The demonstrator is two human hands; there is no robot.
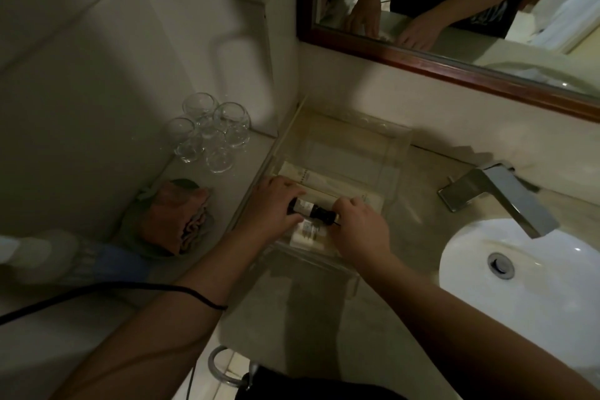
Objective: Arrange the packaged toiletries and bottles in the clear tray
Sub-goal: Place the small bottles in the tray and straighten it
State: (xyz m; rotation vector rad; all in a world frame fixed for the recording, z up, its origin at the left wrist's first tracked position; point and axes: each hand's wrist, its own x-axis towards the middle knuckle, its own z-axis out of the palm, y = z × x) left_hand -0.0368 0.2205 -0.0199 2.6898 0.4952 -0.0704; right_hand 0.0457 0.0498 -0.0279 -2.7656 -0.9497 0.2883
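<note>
A clear tray (394,153) stands on the counter against the wall, left of the sink. Long cream packages (321,183) lie across its floor. A small dark bottle (311,209) with a pale label lies on its side in the near part of the tray. My left hand (269,208) grips its base end and my right hand (360,224) grips its cap end. Under the bottle a white labelled packet (308,234) shows between my hands. The far half of the tray holds nothing visible.
Several upturned glasses (211,133) stand on the ledge to the left. A folded pinkish cloth (177,214) lies nearer me. A chrome tap (500,195) and white basin (519,269) are at right. A framed mirror (454,26) hangs above. A black cable (97,291) crosses my left forearm.
</note>
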